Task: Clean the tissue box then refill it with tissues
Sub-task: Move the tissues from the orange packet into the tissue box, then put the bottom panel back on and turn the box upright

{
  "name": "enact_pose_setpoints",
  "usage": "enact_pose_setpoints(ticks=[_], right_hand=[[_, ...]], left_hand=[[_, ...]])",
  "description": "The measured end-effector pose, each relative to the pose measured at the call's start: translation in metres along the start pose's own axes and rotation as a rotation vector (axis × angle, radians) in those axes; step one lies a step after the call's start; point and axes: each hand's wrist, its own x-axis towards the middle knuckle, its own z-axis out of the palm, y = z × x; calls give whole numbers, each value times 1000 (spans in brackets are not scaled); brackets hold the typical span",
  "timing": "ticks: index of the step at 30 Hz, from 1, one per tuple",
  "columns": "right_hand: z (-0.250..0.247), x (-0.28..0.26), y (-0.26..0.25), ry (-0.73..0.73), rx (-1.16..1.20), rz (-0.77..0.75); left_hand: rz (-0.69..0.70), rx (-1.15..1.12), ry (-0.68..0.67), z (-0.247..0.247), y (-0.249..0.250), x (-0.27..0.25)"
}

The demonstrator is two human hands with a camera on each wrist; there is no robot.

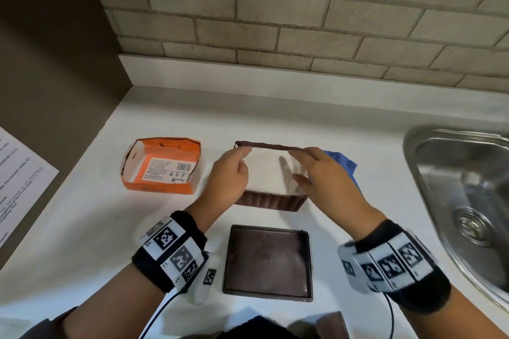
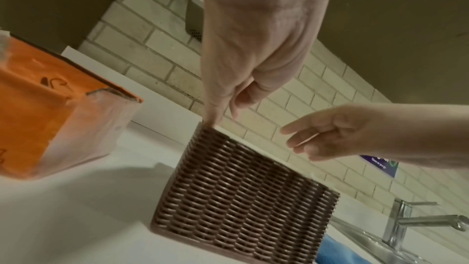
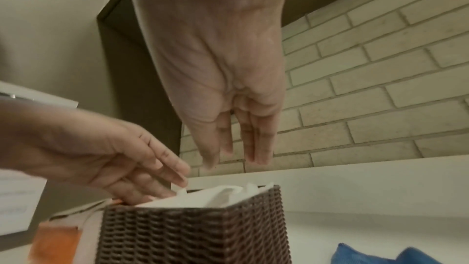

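Observation:
The brown woven tissue box (image 1: 268,202) (image 2: 241,198) (image 3: 193,234) stands on the white counter, topless and filled with white tissues (image 1: 268,170) (image 3: 210,196). My left hand (image 1: 239,157) (image 2: 220,111) (image 3: 164,180) reaches over the box's left edge, its straight fingers touching the tissues. My right hand (image 1: 300,165) (image 2: 304,142) (image 3: 236,156) hovers over the box's right side with fingers straight and holds nothing. The box's flat brown lid (image 1: 268,261) lies on the counter in front of the box.
An empty orange tissue pack (image 1: 162,165) (image 2: 38,111) sits left of the box. A blue cloth (image 1: 343,164) (image 3: 380,256) lies just right of it. A steel sink (image 1: 429,132) with a tap (image 2: 416,218) is at the right, a printed sheet (image 1: 19,173) at the left. A brick wall backs the counter.

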Motion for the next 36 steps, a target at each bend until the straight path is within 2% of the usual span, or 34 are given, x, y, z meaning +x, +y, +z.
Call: enact_pose_setpoints(ticks=[2,3,5,7,9,10,12,14,16,18,20,21,24,26,28,32,36], right_hand=[[-6,-25,-3,139,76,-73],[-5,-38,-4,90,133,-114],[6,-68,-2,-226,205,-183],[20,-96,7,-534,157,-280],[34,-119,16,-709,48,-346],[41,-128,21,-717,-20,-355],[51,-137,26,-603,-104,-362],[54,-140,25,-500,-86,-398],[52,-141,23,-477,-78,-465],[41,-140,21,-472,-10,-440],[22,-136,16,-402,246,-390],[12,-132,13,-361,398,-317],[-16,-115,7,-390,806,-74],[-26,-102,6,-310,1009,43],[-30,-89,5,-235,1142,172],[-34,-59,-5,-113,1412,289],[-28,-25,-8,18,1444,493]], left_hand=[[-14,-32,12,-4,-2,-4],[-19,-51,14,-5,-3,-6],[-25,-90,9,-8,-5,-11],[-38,-121,8,-11,-5,-15],[-36,-159,34,-16,-8,-21],[-24,-176,56,-19,-9,-25],[0,-168,75,-27,-13,-36],[31,-124,34,-34,-21,-51],[41,-63,-43,-40,-31,-67],[37,-28,-124,-47,-41,-80],[-16,-68,-230,-57,-48,-89],[-33,-98,-307,-62,-52,-91],[-38,-226,-547,-74,-68,-94],[-56,-330,-615,-75,-69,-93],[-75,-384,-575,-72,-58,-87],[-50,-355,-304,-55,-30,-66],[-15,-357,-143,-45,-9,-49]])
